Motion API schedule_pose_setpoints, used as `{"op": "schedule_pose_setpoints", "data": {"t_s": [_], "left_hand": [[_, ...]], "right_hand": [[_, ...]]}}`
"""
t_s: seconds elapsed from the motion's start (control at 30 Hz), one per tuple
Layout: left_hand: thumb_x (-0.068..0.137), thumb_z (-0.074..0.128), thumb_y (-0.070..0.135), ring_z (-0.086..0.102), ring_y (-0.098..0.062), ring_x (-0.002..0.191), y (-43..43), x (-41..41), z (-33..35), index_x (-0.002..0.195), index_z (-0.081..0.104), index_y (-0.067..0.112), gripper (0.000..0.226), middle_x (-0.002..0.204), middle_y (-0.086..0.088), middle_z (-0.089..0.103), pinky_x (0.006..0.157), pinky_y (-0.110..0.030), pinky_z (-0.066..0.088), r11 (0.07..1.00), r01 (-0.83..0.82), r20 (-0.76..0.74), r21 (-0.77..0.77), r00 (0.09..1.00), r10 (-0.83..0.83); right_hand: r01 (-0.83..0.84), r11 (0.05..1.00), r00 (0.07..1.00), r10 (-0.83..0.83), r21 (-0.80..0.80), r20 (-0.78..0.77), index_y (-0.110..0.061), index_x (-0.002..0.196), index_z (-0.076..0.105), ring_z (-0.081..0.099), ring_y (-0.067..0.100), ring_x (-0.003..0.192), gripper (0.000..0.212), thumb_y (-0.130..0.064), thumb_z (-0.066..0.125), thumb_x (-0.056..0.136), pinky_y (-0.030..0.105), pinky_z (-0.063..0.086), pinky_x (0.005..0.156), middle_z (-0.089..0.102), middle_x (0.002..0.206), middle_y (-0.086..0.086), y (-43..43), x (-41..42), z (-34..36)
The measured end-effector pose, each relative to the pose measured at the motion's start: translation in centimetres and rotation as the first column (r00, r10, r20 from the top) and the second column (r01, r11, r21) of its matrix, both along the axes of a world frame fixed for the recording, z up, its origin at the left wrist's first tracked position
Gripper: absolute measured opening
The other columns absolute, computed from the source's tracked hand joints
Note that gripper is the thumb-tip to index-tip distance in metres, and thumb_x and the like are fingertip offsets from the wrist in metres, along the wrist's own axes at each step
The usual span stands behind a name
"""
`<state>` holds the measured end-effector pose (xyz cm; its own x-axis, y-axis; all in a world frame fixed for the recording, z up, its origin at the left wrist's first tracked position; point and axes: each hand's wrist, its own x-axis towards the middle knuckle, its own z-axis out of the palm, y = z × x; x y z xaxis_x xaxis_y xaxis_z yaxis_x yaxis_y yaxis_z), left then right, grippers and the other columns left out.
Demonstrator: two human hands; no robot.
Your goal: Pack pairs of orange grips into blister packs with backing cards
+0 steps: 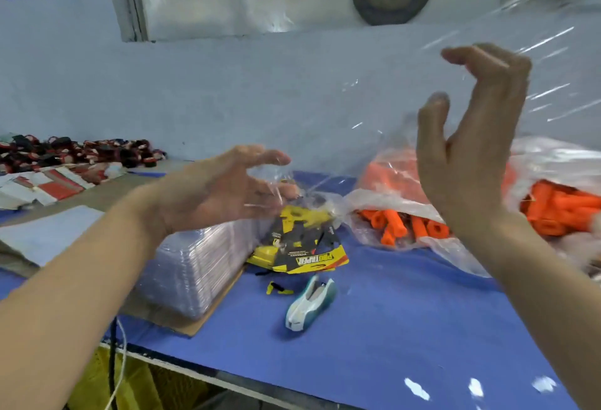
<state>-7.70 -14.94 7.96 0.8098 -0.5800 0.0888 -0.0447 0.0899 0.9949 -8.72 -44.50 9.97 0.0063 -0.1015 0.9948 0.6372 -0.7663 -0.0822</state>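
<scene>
My left hand (218, 191) is raised over the table, and a gathered corner of a large clear plastic film (341, 110) sits between its thumb and fingertips. My right hand (471, 156) is held up higher, fingers bent over at the top and thumb apart, with the film stretched around it. Orange grips (395, 226) lie heaped in an open plastic bag (383, 201) behind my right hand. Yellow-and-black backing cards (302, 248) lie in a loose pile at the centre. A stack of clear blister packs (198, 266) rests on cardboard below my left hand.
A white and teal tape dispenser (310, 304) lies on the blue table (406, 328). Red-and-black items (81, 151) and printed cards (48, 187) lie at the back left. A white sheet (48, 230) is at the left; the table's front edge runs along the bottom.
</scene>
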Motion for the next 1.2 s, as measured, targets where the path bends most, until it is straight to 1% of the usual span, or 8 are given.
{"op": "schedule_pose_setpoints", "data": {"t_s": [0.23,0.37,0.5,0.67,0.83,0.97,1.03,1.2], "left_hand": [[0.097,0.056,0.042,0.064,-0.030,0.087,-10.9,3.7,-10.3,0.112,0.062,0.017,0.030,0.102,-0.022,0.066,0.098,-0.056,0.044,0.914,0.405,-0.358,0.020,0.857,-0.371],[0.096,0.055,0.050,0.062,-0.025,0.080,-15.8,5.6,-16.0,0.117,0.059,0.016,0.040,0.092,-0.017,0.065,0.088,-0.050,0.051,0.889,0.454,-0.519,0.048,0.772,-0.366],[0.094,0.051,0.056,0.071,-0.023,0.087,-17.2,7.5,-19.2,0.133,0.056,0.012,0.059,0.111,-0.017,0.071,0.065,-0.028,0.056,0.961,0.189,-0.541,0.202,0.839,-0.052],[0.101,0.039,0.052,0.071,-0.037,0.099,-15.7,8.0,-20.9,0.124,0.054,0.007,0.053,0.113,-0.029,0.068,0.061,-0.034,0.061,0.966,-0.247,-0.583,0.073,0.775,0.243],[0.101,0.052,0.030,0.071,-0.022,0.064,-15.8,5.7,-21.0,0.104,0.061,0.008,0.024,0.093,-0.014,0.069,0.062,-0.042,0.061,0.744,-0.502,-0.042,0.441,0.816,0.576],[0.096,0.054,0.034,0.069,-0.020,0.072,-14.9,4.7,-19.3,0.104,0.062,0.032,0.011,0.089,0.005,0.071,0.067,-0.036,0.057,0.392,-0.664,0.550,0.637,0.747,0.373],[0.095,0.053,0.040,0.065,-0.019,0.081,-14.8,4.5,-19.0,0.096,0.067,0.033,0.015,0.090,0.011,0.071,0.072,-0.036,0.054,0.241,-0.722,0.672,0.649,0.692,0.264],[0.095,0.053,0.039,0.056,-0.020,0.071,-14.9,4.8,-19.6,0.080,0.063,0.029,0.021,0.073,0.011,0.061,0.057,-0.035,0.045,0.230,-0.882,0.820,0.411,0.468,0.329]], "right_hand": [[0.219,0.949,0.917,-0.279,-0.225,-0.284,-0.011,0.128,0.056,0.050,0.032,0.113,0.036,-0.007,0.048,0.093,0.044,0.037,0.098,0.054,0.126,0.010,-10.2,-2.7,-7.9],[0.072,0.931,0.658,-0.313,-0.357,-0.685,-0.017,0.134,0.055,0.053,0.032,0.118,0.039,-0.015,0.057,0.096,0.042,0.039,0.100,0.056,0.132,0.005,-13.6,-1.8,-15.5],[-0.006,0.918,0.434,-0.354,-0.396,-0.828,-0.029,0.139,0.050,0.051,0.023,0.121,0.039,-0.032,0.050,0.099,0.034,0.032,0.102,0.056,0.134,-0.008,-15.0,-0.4,-20.7],[-0.046,0.902,0.274,-0.402,-0.429,-0.874,-0.034,0.144,0.039,0.047,0.019,0.123,0.042,-0.041,0.036,0.103,0.031,0.025,0.107,0.046,0.140,-0.011,-15.7,1.4,-23.8],[-0.045,0.889,0.300,-0.423,-0.455,-0.855,-0.036,0.135,0.050,0.046,0.016,0.121,0.035,-0.040,0.035,0.103,0.029,0.022,0.107,0.046,0.137,-0.013,-15.7,1.9,-24.3],[-0.125,0.842,0.263,-0.482,-0.525,-0.836,-0.037,0.139,0.045,0.042,0.017,0.127,0.038,-0.042,0.031,0.104,0.035,0.017,0.116,0.042,0.141,-0.014,-15.5,2.3,-23.9],[-0.141,0.835,0.226,-0.495,-0.531,-0.839,-0.038,0.140,0.042,0.040,0.018,0.130,0.039,-0.044,0.030,0.104,0.038,0.015,0.118,0.037,0.146,-0.012,-15.3,2.4,-24.0],[-0.068,0.851,0.202,-0.499,-0.520,-0.843,-0.040,0.146,0.030,0.033,0.019,0.138,0.045,-0.048,0.029,0.103,0.042,0.012,0.120,0.035,0.151,-0.009,-14.8,3.5,-24.3]]}}
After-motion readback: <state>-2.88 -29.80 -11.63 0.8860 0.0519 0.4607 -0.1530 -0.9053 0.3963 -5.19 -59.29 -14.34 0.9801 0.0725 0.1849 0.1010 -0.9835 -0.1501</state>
